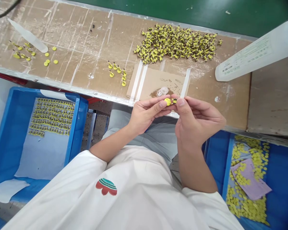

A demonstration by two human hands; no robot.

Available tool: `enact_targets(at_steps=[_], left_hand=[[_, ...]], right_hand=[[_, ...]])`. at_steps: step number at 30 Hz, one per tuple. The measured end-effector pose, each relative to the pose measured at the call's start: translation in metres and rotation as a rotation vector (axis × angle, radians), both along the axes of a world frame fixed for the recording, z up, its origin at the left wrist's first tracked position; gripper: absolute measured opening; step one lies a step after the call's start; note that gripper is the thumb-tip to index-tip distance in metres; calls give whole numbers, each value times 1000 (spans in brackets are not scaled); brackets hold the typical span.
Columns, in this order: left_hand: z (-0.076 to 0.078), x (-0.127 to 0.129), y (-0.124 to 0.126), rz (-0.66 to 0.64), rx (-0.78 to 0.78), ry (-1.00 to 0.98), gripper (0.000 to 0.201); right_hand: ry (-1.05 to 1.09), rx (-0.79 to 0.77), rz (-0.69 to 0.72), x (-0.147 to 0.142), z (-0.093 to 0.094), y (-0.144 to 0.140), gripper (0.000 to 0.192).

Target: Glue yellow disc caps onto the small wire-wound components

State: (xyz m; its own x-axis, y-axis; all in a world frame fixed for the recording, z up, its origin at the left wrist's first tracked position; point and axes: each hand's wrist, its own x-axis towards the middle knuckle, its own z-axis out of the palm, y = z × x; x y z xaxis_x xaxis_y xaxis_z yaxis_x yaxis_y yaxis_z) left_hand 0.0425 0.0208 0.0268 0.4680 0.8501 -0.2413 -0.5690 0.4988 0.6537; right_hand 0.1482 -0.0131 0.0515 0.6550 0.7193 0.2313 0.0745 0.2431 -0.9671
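Observation:
Between the fingertips of my left hand (146, 113) is a round yellow disc (167, 101). My right hand (194, 118) pinches a small yellow and black figurine (174, 101) close beside that disc; whether the two touch I cannot tell. Both hands are held over the near edge of the cardboard-covered table. Just beyond them, a clear wet blob of what looks like glue (162, 91) lies on a cardboard piece (153, 80) with white tape strips. Farther back is a big heap of loose yellow and black figurines (177, 43).
Several figurines on discs (118, 69) stand left of the cardboard piece. A white bottle (256, 54) leans in at right; a pointed white nozzle (30, 36) lies far left. The left blue bin (2, 127) holds rows of figurines, the right blue bin (283, 182) yellow discs.

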Motion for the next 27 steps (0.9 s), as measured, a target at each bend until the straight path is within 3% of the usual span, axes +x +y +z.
enact_targets(at_steps=[27], left_hand=[[-1,1,1,8,-10,3,32]], right_hand=[[-21,2,-35,2,-4,3,19]])
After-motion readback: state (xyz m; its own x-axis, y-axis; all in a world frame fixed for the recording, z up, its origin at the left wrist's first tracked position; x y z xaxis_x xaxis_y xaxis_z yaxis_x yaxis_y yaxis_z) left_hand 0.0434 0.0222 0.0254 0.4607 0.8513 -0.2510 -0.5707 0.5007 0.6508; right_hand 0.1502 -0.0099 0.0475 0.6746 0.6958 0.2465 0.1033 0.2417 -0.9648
